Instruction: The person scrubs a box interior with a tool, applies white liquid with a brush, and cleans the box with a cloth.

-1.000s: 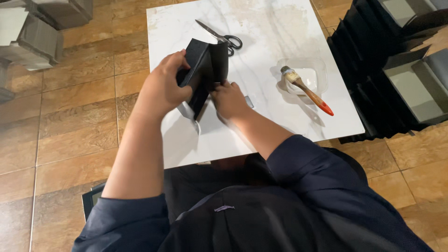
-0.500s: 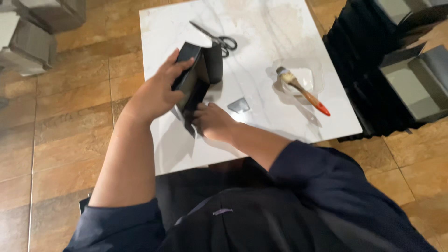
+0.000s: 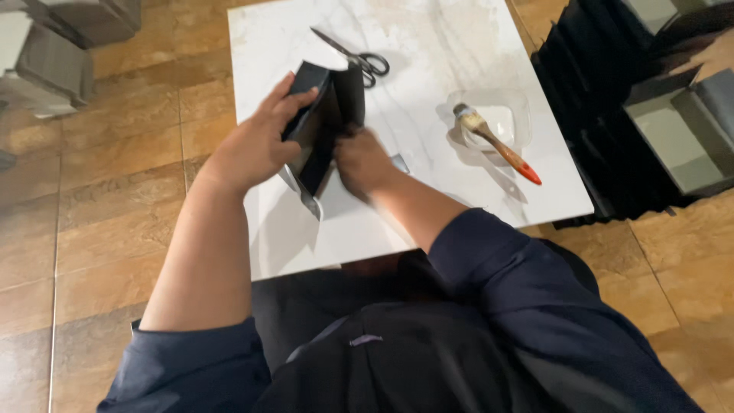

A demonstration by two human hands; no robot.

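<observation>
Folding in hand: left hand (image 3: 256, 149) grips the black folded card piece (image 3: 325, 122) above the counter's (image 3: 428, 53) left edge, right hand (image 3: 363, 160) closed on its lower fold; next move likely needs firm creasing.

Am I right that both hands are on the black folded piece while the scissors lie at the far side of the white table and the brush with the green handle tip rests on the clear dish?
Not quite: the head view shows the brush has a red-orange handle tip, not green. Otherwise, yes: the left hand and right hand are on the black folded piece, the scissors lie at the far side of the white table, and the brush rests on the clear dish.
</observation>
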